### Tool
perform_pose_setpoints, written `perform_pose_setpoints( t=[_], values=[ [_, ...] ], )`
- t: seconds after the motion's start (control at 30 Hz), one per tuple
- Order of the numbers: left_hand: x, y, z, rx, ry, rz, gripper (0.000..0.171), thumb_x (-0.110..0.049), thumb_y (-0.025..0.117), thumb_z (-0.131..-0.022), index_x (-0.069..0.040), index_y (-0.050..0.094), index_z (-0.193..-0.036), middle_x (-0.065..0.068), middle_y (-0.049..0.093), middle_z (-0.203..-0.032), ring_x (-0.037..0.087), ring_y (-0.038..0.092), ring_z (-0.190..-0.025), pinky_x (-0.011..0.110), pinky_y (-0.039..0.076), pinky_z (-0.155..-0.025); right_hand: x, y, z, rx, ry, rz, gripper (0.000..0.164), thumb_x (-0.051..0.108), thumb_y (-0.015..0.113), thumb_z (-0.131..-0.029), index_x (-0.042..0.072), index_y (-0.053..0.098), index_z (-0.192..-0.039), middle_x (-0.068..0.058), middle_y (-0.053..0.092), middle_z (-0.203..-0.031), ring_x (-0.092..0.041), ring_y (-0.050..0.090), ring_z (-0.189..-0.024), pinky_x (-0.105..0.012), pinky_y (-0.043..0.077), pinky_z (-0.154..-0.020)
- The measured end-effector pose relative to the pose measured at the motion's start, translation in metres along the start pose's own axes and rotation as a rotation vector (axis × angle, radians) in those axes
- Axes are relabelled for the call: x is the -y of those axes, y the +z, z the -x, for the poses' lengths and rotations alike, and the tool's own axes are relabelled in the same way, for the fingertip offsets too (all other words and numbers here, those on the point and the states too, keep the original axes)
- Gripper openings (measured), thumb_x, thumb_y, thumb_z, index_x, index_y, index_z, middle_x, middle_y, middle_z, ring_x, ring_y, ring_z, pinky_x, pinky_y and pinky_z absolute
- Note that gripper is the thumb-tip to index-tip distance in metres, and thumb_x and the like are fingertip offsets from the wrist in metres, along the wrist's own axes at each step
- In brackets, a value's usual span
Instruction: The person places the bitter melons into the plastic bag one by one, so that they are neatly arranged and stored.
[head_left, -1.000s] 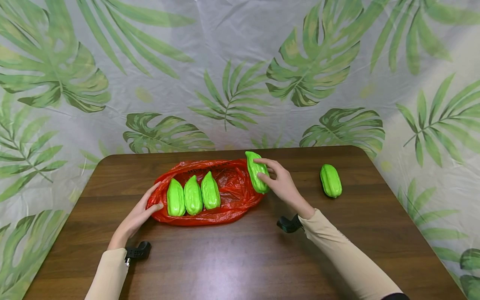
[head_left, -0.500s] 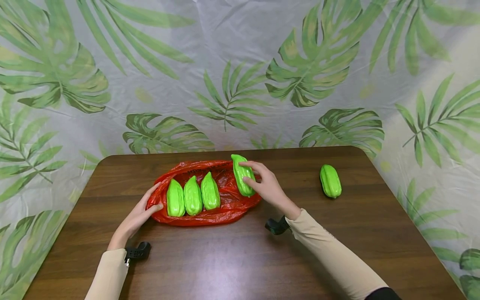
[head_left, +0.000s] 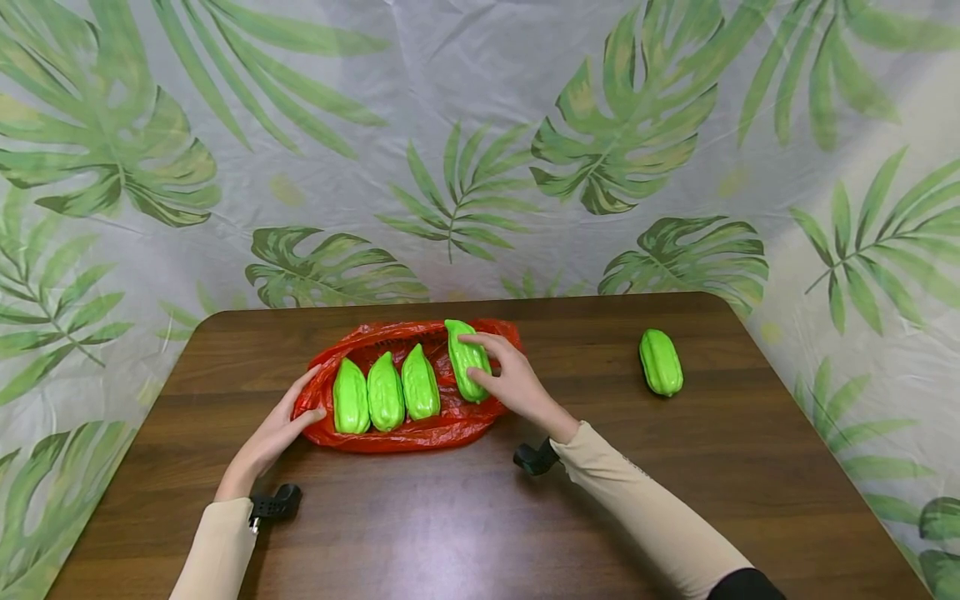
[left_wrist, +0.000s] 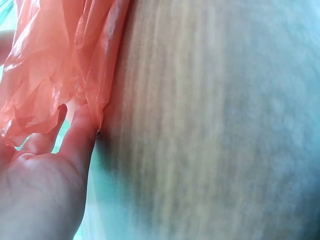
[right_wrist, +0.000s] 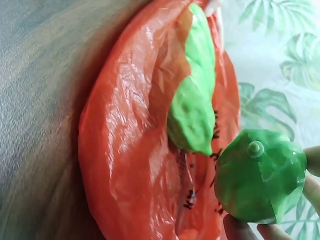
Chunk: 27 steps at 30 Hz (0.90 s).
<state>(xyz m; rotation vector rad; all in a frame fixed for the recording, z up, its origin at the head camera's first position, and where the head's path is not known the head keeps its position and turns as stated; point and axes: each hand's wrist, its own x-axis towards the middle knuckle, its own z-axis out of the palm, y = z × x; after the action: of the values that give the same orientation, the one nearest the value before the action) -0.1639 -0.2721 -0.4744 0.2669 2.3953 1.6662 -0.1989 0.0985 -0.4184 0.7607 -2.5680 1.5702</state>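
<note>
My right hand (head_left: 517,382) holds a glossy green ridged vegetable with a pointed tip (head_left: 461,358) between thumb and fingers, over the right half of a red plastic bag (head_left: 450,434). In the right wrist view this vegetable (right_wrist: 257,175) shows its blunt end with a small stub. Three similar vegetables (head_left: 386,392) lie side by side in the bag's left half, tips pointing away. At the bag's left end my left hand (head_left: 277,427) grips the rim, thumb on the near inner side and fingers outside. Crumpled plastic (left_wrist: 45,65) hides part of those fingers in the left wrist view.
Another green vegetable (head_left: 661,362) lies alone toward the right side of the brown wooden table (head_left: 420,508). Behind the table's far edge hangs a leaf-patterned cloth (head_left: 480,167). Each wrist carries a small black camera (head_left: 534,458).
My right hand has moved left with the green vegetable, from the bag's right edge to over its opening, and slightly lower in view. My left hand and the other vegetables have stayed put.
</note>
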Motion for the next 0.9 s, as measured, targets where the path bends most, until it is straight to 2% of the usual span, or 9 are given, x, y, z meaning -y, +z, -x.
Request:
perform_pose_setpoints(
  t=[0.17,0.47,0.67,0.9],
  values=[
    [0.0,0.0,0.0,0.001,0.002,0.007,0.072,-0.013,0.054,-0.096,-0.008,0.011,-0.153,0.025,0.01,-0.154,0.044,0.015,-0.137,0.063,0.015,-0.107,-0.001,0.007,-0.001,0.009,0.009,0.008,0.044,0.007,0.065,-0.088,0.008,0.057,-0.132,-0.011,0.048,-0.138,-0.025,0.045,-0.126,-0.041,0.042,-0.098],
    [0.0,0.0,0.0,0.0,-0.003,0.01,0.072,-0.013,0.054,-0.096,-0.008,0.01,-0.154,0.025,0.01,-0.153,0.044,0.017,-0.137,0.062,0.016,-0.107,-0.006,0.018,-0.003,0.033,0.056,0.011,0.044,0.009,0.065,-0.088,0.011,0.057,-0.132,-0.012,0.047,-0.139,-0.027,0.047,-0.123,-0.045,0.043,-0.097],
    [0.0,0.0,0.0,0.002,-0.004,0.015,0.072,-0.013,0.054,-0.096,-0.009,0.01,-0.154,0.025,0.009,-0.154,0.044,0.016,-0.137,0.063,0.016,-0.107,-0.009,0.024,-0.003,0.044,0.049,0.006,0.045,0.008,0.065,-0.088,0.01,0.057,-0.133,-0.012,0.049,-0.137,-0.029,0.051,-0.117,-0.047,0.043,-0.095],
    [0.001,0.0,0.0,0.002,0.004,0.01,0.072,-0.013,0.054,-0.096,-0.009,0.011,-0.154,0.025,0.009,-0.154,0.044,0.016,-0.137,0.063,0.016,-0.107,-0.012,0.03,-0.003,0.049,0.052,0.018,0.045,0.01,0.065,-0.089,0.011,0.057,-0.133,-0.011,0.049,-0.137,-0.028,0.049,-0.119,-0.044,0.043,-0.096]
  ],
)
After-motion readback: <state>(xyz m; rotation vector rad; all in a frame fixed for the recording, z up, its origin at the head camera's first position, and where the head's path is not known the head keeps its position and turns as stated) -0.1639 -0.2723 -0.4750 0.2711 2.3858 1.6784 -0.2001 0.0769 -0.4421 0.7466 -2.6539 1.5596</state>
